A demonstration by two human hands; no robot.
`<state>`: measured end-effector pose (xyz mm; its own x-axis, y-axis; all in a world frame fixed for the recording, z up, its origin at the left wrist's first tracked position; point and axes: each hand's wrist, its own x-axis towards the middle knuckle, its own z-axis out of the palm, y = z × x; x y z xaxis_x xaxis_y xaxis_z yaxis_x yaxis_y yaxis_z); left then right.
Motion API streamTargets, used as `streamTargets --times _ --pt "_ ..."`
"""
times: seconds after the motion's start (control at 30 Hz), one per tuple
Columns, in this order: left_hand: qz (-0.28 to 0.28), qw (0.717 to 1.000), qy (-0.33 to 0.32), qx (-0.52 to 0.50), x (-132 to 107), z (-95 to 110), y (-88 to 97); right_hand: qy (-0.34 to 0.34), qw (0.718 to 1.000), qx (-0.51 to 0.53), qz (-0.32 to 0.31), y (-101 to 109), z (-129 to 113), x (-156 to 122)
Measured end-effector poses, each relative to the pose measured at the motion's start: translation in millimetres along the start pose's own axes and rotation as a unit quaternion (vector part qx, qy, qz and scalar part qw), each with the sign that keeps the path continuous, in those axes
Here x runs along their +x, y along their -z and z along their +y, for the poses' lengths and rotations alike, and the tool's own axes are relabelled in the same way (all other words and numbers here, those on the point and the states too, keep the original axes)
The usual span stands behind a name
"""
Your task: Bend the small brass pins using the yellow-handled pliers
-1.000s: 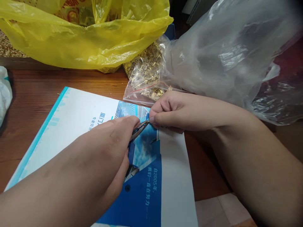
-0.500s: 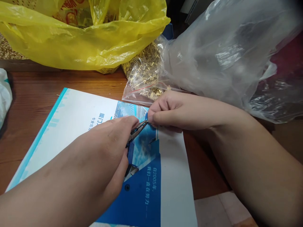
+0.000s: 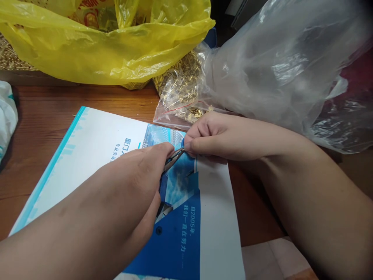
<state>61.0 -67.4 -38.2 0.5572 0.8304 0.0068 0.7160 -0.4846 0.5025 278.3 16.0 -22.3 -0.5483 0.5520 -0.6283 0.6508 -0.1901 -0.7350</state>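
My left hand (image 3: 140,171) is closed around a pair of slim metal pliers (image 3: 172,160), whose handles are mostly hidden under the palm. The plier tips point right and reach the fingertips of my right hand (image 3: 208,138). That hand is closed in a pinch, thumb against curled forefinger. A small bit of blue shows at the pinch, but what the fingers hold is too covered to make out. Both hands are over a white and blue printed folder (image 3: 217,217) lying on the wooden table (image 3: 116,99).
A clear zip bag (image 3: 180,91) of small gold-coloured tubes lies just beyond my right hand. Behind stands a yellow plastic bag (image 3: 96,54); a large translucent bag (image 3: 262,74) fills the right back. A white bag (image 3: 6,116) sits at the left edge.
The whole view has shifted slightly, so everything sits a little further right. My hands keep nearly the same pose, with the plier tips still at my right fingertips.
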Motion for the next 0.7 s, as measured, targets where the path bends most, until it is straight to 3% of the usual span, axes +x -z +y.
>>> streamTargets --times 0.3,0.7 --pt "-0.024 0.998 0.053 -0.038 -0.8 2.8 1.1 -0.013 0.999 -0.029 0.019 -1.4 -4.4 -1.3" --pt "-0.04 0.997 0.055 -0.045 0.4 2.6 1.2 -0.006 1.0 -0.01 0.015 -1.0 0.9 -2.2"
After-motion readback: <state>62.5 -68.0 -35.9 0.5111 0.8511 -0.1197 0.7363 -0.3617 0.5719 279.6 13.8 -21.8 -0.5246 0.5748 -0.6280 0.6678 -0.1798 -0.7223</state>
